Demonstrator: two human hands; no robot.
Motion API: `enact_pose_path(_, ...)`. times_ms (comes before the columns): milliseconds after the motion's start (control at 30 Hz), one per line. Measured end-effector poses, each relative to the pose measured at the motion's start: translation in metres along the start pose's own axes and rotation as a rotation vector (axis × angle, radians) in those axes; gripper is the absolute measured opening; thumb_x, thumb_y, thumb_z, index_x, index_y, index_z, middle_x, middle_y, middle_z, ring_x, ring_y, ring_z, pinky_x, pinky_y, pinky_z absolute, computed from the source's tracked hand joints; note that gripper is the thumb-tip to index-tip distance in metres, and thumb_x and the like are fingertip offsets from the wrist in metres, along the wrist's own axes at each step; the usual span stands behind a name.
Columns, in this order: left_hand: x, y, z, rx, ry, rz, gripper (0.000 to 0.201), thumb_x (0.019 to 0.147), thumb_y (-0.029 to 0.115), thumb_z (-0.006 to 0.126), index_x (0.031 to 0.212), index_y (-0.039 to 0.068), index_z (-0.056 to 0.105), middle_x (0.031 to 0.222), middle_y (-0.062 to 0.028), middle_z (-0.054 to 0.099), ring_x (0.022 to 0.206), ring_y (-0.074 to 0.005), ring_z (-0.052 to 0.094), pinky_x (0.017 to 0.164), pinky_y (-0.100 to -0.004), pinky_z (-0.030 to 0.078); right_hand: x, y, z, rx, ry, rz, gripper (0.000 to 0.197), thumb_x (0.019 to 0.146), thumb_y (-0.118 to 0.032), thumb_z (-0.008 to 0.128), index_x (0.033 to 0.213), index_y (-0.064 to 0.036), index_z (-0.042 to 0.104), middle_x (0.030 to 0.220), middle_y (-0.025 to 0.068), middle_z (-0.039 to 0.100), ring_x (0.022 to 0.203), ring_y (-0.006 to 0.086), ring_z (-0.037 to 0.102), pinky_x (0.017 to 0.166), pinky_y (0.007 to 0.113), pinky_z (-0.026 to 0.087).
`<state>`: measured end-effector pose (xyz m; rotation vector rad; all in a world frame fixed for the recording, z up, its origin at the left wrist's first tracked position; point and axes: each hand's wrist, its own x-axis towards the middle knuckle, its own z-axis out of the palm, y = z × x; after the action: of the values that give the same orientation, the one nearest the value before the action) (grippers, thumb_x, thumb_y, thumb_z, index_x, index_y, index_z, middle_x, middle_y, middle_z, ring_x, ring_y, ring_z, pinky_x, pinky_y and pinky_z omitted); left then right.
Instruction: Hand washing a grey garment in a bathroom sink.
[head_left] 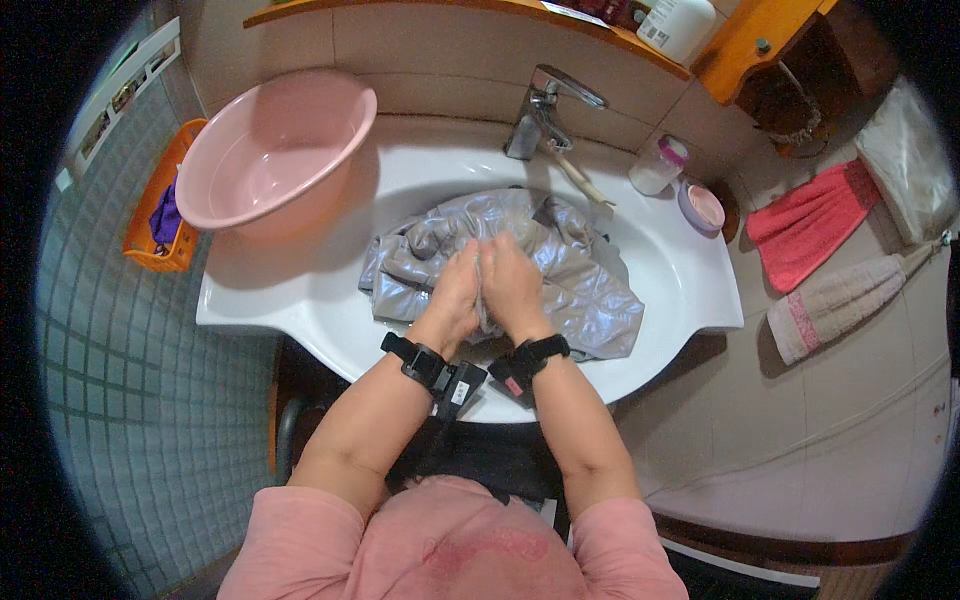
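Silvery grey cloth lies crumpled in the bowl of the white washbasin, between the back edge with the faucet and the curved front edge. From my remote place I see the left hand and the right hand close side by side, both grasping a fold of this cloth between them (the fingers are blurred, so I cannot tell how firmly). The cloth lies under and around the hands; its long axis goes from left to right, across the direction of the forearms — and the larger part spreads toward the right edge, so the right hand is nearer to it.

About the surface: it is smooth and white. At its left back corner sits a pink tub; near the right back corner are a jar and a round dish — both apart from the cloth. Further right, a red towel hangs on the wall.
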<state>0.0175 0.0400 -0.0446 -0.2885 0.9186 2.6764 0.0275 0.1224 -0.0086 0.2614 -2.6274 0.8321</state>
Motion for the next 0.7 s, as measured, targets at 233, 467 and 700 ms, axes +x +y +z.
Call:
enact_pose_path(233, -0.015, 0.015, 0.012, 0.075, -0.124, 0.017, 0.028, 0.089, 0.029, 0.051, 0.103, 0.004, 0.05, 0.098, -0.009, 0.056, 0.085, -0.0172, 0.056, 0.072, -0.033, 0.047, -0.001, 0.04, -0.005, 0.7, -0.084, 0.38, 0.032, 0.088, -0.033, 0.05, 0.107, -0.0077, 0.047, 0.095, 0.011, 0.057, 0.082, 0.0226, 0.056, 0.072, 0.036, 0.044)
enact_pose_path(467, -0.012, 0.017, 0.014, 0.233, -0.173, 0.185, 0.037, 0.082, 0.023, 0.062, 0.108, 0.009, 0.041, 0.1, -0.008, 0.05, 0.088, -0.0152, 0.05, 0.073, -0.029, 0.044, -0.006, 0.044, -0.01, 0.79, -0.045, 0.332, 0.036, 0.073, -0.022, 0.068, 0.098, 0.0, 0.053, 0.087, 0.0102, 0.058, 0.081, 0.0153, 0.053, 0.072, 0.028, 0.043)
enact_pose_path(700, -0.009, 0.013, 0.003, 1.433, -0.136, 0.4, 0.057, 0.059, 0.012, 0.072, 0.108, 0.004, 0.045, 0.096, -0.0216, 0.056, 0.088, -0.0311, 0.057, 0.078, -0.0338, 0.046, 0.001, 0.058, -0.021, 0.781, 0.343, 0.416, 0.022, 0.067, -0.001, 0.059, 0.087, -0.0005, 0.05, 0.086, 0.0093, 0.053, 0.079, 0.017, 0.05, 0.071, 0.028, 0.041)
